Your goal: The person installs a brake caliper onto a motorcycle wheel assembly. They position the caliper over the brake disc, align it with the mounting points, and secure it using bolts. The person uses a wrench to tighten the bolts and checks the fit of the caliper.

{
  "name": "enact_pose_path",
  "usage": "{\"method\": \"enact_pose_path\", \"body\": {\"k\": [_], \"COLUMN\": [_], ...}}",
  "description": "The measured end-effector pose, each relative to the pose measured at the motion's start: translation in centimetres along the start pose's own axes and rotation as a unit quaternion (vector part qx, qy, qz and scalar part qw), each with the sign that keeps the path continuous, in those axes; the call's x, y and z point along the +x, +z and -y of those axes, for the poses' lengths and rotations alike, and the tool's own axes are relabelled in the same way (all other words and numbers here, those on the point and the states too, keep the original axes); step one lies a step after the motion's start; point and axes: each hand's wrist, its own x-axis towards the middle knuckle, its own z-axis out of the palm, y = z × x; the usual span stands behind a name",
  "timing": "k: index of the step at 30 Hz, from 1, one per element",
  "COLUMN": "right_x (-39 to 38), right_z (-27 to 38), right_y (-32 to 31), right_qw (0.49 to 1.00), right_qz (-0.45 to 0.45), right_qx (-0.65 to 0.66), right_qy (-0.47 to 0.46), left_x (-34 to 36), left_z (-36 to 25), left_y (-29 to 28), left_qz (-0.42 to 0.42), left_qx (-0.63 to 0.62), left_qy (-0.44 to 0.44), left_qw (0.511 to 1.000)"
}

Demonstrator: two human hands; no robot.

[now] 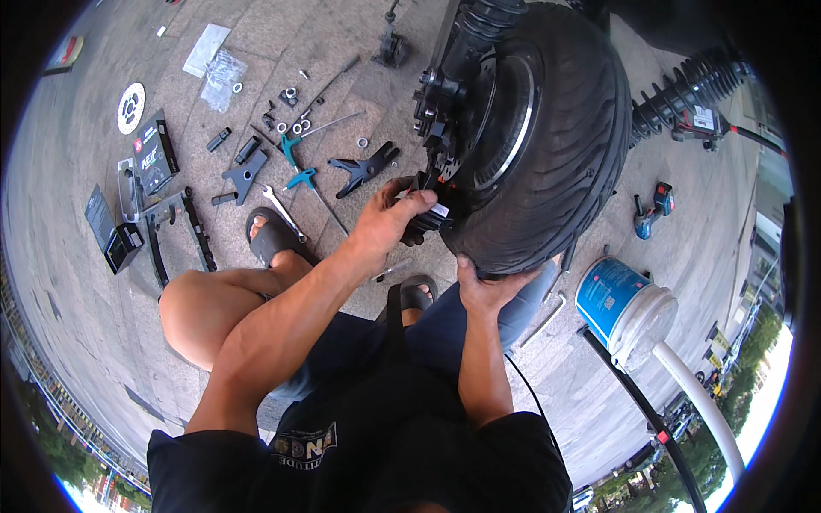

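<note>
A black wheel with a thick treaded tyre (556,145) stands in front of me, mounted beside a black coil-spring shock absorber (489,26). My left hand (395,218) is closed round a black finned part that looks like a brake caliper (425,221), with a small white label on it. It sits at the wheel's left side, by the edge of the brake disc (462,158); whether it touches the disc I cannot tell. My right hand (489,286) grips the tyre's near lower edge, thumb in front, the other fingers partly hidden beneath it.
Left on the paving lie T-handle hex keys (301,178), a combination spanner (282,212), black brackets (363,168), several rings, a loose brake disc (131,109) and opened boxes (154,154). To the right are a blue-and-white bucket (620,299), a cordless drill (654,211) and an L-shaped hex key (545,321).
</note>
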Motion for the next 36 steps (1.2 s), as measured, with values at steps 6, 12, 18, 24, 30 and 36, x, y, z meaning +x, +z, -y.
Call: {"method": "enact_pose_path", "body": {"k": [6, 12, 18, 24, 30, 36], "right_x": [0.1, -0.5, -0.7, -0.2, -0.1, -0.4], "right_z": [0.0, -0.9, -1.1, -1.0, -1.3, -0.5], "right_y": [0.3, 0.9, 1.0, 0.7, 1.1, 0.9], "right_qw": [0.999, 0.998, 0.999, 0.999, 0.997, 0.999], "right_qz": [-0.018, -0.013, -0.015, 0.009, -0.04, -0.035], "right_qx": [0.05, 0.057, 0.021, 0.042, 0.06, -0.01], "right_qy": [0.006, 0.002, -0.02, -0.031, -0.037, -0.033], "left_x": [0.1, 1.1, 1.4, 1.3, 0.7, 0.5], "left_z": [-0.2, 1.2, 1.6, 1.3, 1.1, 1.0], "left_y": [-0.3, -1.2, -2.0, -1.8, -1.2, -0.5], "left_qz": [0.018, 0.029, 0.067, 0.058, 0.045, 0.006], "left_qx": [-0.006, 0.008, -0.04, -0.031, -0.008, 0.001], "left_qy": [-0.023, 0.035, 0.02, -0.012, 0.033, 0.038], "left_qw": [1.0, 0.999, 0.997, 0.998, 0.998, 0.999]}}
